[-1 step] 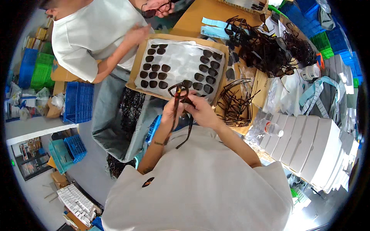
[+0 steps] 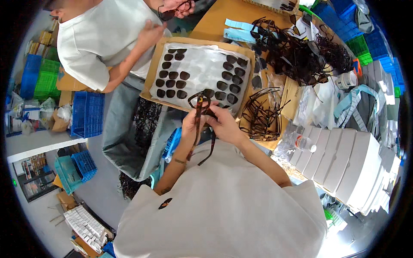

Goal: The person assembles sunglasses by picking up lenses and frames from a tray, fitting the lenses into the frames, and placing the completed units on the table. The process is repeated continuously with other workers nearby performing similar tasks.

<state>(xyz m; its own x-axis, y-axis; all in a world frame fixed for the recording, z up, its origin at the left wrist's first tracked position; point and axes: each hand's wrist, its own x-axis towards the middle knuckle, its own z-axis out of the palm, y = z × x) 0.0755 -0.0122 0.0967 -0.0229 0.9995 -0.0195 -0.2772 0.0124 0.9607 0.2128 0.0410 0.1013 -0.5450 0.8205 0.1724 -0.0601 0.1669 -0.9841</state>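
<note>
Cluttered bench (image 2: pixel 217 19); lenses (image 2: pixel 171 83) rowed in tray (image 2: pixel 148 88). Frame (image 2: pixel 198 112) at tray's near edge, fingers of left hand (image 2: pixel 190 125) and right hand (image 2: pixel 224 125) closed round it. Probably midway: lenses remain, spare frames (image 2: pixel 263 112) right; fit unclear.

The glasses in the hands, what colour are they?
The glasses look dark brown with reddish patches, best seen in the head view.

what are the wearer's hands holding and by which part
A dark, patterned eyeglass frame, in both the left hand and the right hand, held around its front's near end; exact finger contacts are partly hidden.
</note>
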